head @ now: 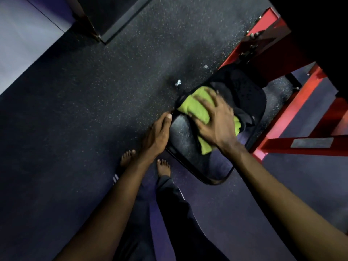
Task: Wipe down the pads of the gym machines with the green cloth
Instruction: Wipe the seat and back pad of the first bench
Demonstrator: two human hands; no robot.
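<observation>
A black padded seat [190,147] of a red-framed gym machine lies in the middle of the view. The green cloth [195,106] is bunched on the pad's upper part. My right hand [216,121] lies on top of the cloth with fingers spread and presses it onto the pad; part of the cloth shows on both sides of the hand. My left hand [158,134] rests against the pad's left edge, the thumb on the rim and the fingers hidden behind it.
The machine's red steel frame [293,117] runs along the right side, with a dark upper part above it. Speckled black rubber floor [94,110] spreads to the left. My bare feet [163,166] stand just below the pad. A dark wall base [105,25] sits at top left.
</observation>
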